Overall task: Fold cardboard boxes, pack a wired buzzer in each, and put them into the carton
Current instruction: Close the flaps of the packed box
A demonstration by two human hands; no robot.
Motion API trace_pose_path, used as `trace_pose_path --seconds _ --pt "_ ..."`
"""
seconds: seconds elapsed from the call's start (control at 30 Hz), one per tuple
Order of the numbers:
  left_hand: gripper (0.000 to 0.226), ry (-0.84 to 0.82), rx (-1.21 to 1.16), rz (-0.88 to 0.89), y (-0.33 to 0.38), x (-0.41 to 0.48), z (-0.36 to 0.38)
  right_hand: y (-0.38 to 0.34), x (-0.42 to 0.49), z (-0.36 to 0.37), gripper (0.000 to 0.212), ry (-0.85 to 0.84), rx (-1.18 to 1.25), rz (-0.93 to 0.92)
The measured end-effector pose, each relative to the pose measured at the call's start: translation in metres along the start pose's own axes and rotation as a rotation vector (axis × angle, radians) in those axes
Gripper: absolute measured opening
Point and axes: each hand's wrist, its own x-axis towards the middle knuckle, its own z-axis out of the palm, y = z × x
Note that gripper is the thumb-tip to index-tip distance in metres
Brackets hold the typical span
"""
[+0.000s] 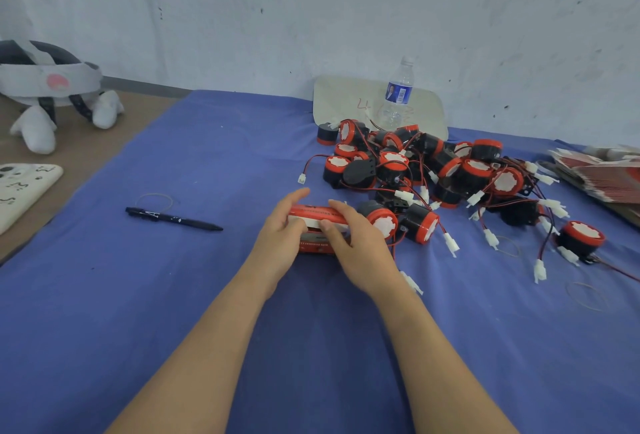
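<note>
A small red and white cardboard box (316, 215) stands on the blue cloth at the middle of the table, between my two hands. My left hand (280, 239) grips its left side, thumb on the white flap. My right hand (356, 243) holds the right side, fingers curled over the top and thumb pinching the flap. Right behind the box lies a heap of black and red wired buzzers (433, 170) with white plugs. A stack of flat red box blanks (602, 170) sits at the far right edge. No carton is in view.
A black pen (173, 218) and a rubber band (154, 201) lie to the left on the blue cloth (138, 295). A water bottle (398, 94) stands before a white board at the wall. A headset (48, 87) and a phone (20, 188) rest far left.
</note>
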Motion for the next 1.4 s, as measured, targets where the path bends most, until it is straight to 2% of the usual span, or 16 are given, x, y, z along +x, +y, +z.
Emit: trace_pose_path --seconds 0.1,0.2,0.57,0.87,1.2,1.4 --pt "0.065 -0.002 -0.093 -0.074 -0.002 0.002 0.005 0.001 0.0 0.002 0.049 -0.023 -0.05 -0.01" --pt "0.064 0.015 -0.197 -0.101 -0.003 0.004 0.005 0.002 0.001 0.001 0.047 -0.046 -0.052 -0.039" --pt "0.061 0.019 -0.125 -0.007 -0.001 0.0 0.0 0.005 -0.001 0.001 0.043 -0.058 -0.015 -0.115" --pt "0.049 0.079 -0.233 -0.1 0.005 0.0 0.003 0.004 -0.001 0.001 0.041 -0.048 -0.055 -0.141" --pt "0.058 0.111 -0.203 -0.051 0.007 -0.002 0.005 0.005 0.0 0.008 0.038 0.019 -0.061 -0.136" --pt "0.053 0.163 -0.161 -0.038 0.008 -0.002 0.011 0.002 -0.001 0.01 0.037 0.049 -0.061 -0.133"
